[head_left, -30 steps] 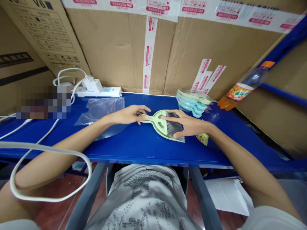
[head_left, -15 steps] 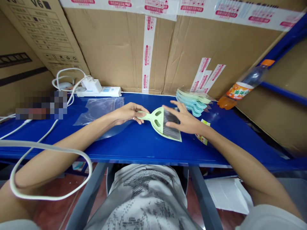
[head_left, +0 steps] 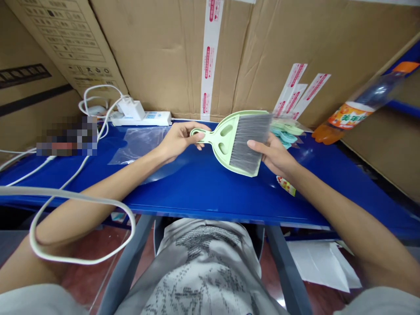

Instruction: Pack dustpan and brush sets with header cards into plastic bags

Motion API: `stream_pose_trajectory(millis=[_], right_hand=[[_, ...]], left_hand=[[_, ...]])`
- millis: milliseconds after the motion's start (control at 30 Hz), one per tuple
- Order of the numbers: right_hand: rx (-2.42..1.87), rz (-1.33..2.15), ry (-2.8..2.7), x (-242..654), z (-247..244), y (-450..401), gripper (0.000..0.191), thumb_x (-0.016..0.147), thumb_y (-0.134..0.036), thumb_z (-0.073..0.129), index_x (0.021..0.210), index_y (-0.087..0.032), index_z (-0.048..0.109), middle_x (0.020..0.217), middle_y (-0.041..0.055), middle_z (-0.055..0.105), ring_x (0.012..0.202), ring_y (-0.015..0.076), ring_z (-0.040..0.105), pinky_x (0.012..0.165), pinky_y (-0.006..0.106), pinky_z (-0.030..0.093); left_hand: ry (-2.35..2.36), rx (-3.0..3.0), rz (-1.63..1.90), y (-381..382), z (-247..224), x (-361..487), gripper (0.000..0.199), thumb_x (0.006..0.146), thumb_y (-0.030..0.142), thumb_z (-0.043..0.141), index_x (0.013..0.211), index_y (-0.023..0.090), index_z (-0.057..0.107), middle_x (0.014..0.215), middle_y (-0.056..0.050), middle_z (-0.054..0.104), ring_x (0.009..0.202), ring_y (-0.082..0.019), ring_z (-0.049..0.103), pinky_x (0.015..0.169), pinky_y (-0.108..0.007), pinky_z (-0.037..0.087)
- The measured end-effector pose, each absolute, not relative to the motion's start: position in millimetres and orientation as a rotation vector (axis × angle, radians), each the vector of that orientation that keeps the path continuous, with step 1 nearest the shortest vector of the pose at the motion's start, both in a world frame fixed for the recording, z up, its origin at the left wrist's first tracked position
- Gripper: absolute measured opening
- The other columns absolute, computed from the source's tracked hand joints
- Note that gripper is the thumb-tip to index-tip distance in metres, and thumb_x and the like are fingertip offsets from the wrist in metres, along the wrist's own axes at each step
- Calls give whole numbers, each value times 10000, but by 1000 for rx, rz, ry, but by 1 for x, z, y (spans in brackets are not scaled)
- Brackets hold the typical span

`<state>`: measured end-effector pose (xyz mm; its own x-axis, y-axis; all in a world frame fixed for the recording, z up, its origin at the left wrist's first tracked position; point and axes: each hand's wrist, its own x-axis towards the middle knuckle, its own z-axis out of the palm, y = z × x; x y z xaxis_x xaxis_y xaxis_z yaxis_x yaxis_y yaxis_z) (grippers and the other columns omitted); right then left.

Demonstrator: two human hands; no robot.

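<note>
Two hands on one little set over my feed: a light green mini dustpan [head_left: 227, 163] with its hand brush [head_left: 241, 140] nested in it, center of the frame, apparently held up off the blue table [head_left: 203, 197] and tipped toward the camera. Left hand [head_left: 184, 138] is curled snugly round the handle [head_left: 208, 137], thumb on top. Right hand [head_left: 274, 153] is spread wider, pinching the broad end, thumb on the bristles [head_left: 249, 131]; its other fingers are mostly hidden, so I can't tell how firm that is. My worry: if that thumb slips on a tilted pan, the brush could slide out. Pressing hard might splay the bristles too. Also, the white cable [head_left: 65, 193] loops across the left forearm [head_left: 108, 188], lower left, so a quick pull could snag it.
</note>
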<state>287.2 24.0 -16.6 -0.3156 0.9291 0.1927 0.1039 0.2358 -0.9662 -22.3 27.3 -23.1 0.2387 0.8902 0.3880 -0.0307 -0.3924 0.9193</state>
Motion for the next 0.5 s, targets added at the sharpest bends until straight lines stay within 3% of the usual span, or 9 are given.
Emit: stream_pose_trajectory(millis=[233,500], right_hand=[[-959,1288,-1572,286,-10,26,667,844,-647,737,1398,-294,619,1433,88,762,1405,406,673,1144,640,594],[-1118,873,-1511,280,-23,28,913,602,-567,1015,1342,-302,550,1442,96,737,1393,353,675,1273,582,499]], left_hand=[[867,1594,1303,21,-28,-13,521,728,536,1017,994,127,835,839,-70,795,662,-159,718,659,-302,651],[888,1626,1316,1,-30,2,554,806,556,958,1109,108,837,890,-94,830,696,-189,761,690,-337,678]])
